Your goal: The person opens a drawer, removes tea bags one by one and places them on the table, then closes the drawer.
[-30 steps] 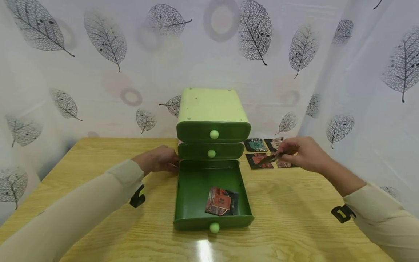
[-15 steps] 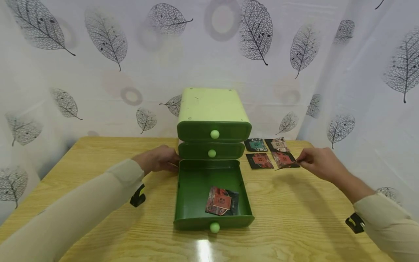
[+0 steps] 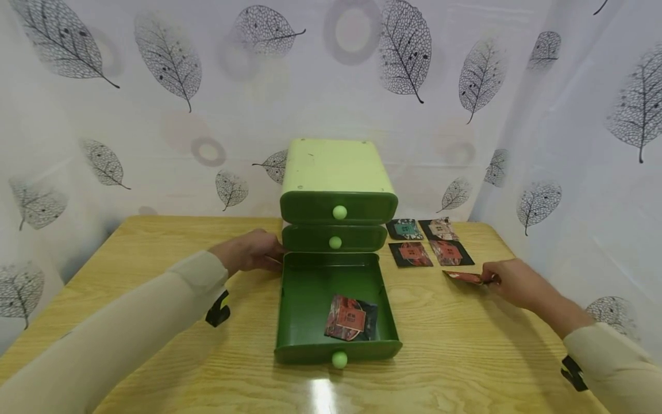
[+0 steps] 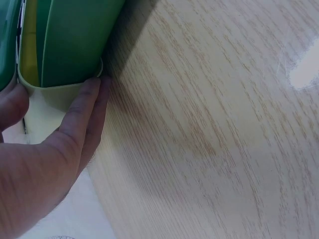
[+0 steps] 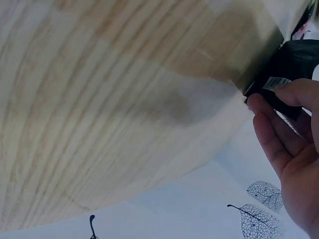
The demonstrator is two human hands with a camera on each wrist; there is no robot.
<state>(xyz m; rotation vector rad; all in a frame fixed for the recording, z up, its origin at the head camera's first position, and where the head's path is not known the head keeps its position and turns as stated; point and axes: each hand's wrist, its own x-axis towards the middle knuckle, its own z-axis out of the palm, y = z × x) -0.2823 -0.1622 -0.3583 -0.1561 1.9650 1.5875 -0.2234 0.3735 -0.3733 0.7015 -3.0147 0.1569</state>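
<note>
A light-green cabinet (image 3: 333, 164) with dark-green drawers stands mid-table. Its bottom drawer (image 3: 305, 322) is pulled out, and a red-and-black sachet (image 3: 350, 319) lies inside with a dark one partly under it. My left hand (image 3: 253, 251) touches the cabinet's left side; in the left wrist view, straight fingers (image 4: 82, 109) rest along its edge. Between thumb and fingers, my right hand (image 3: 517, 282) pinches a flat red sachet (image 3: 465, 278) just above the table at right. The right wrist view shows this sachet's black back (image 5: 286, 74) with a small barcode label.
Several sachets lie right of the cabinet: a teal one (image 3: 405, 229), a beige one (image 3: 438, 229) and two red ones, left (image 3: 411, 253) and right (image 3: 451, 253). The wooden table (image 3: 439, 356) meets a leaf-patterned curtain (image 3: 331, 75) behind.
My right hand has moved right and nearer to me, carrying the sachet from above the other sachets to a lower spot in front of them. The left hand stays put.
</note>
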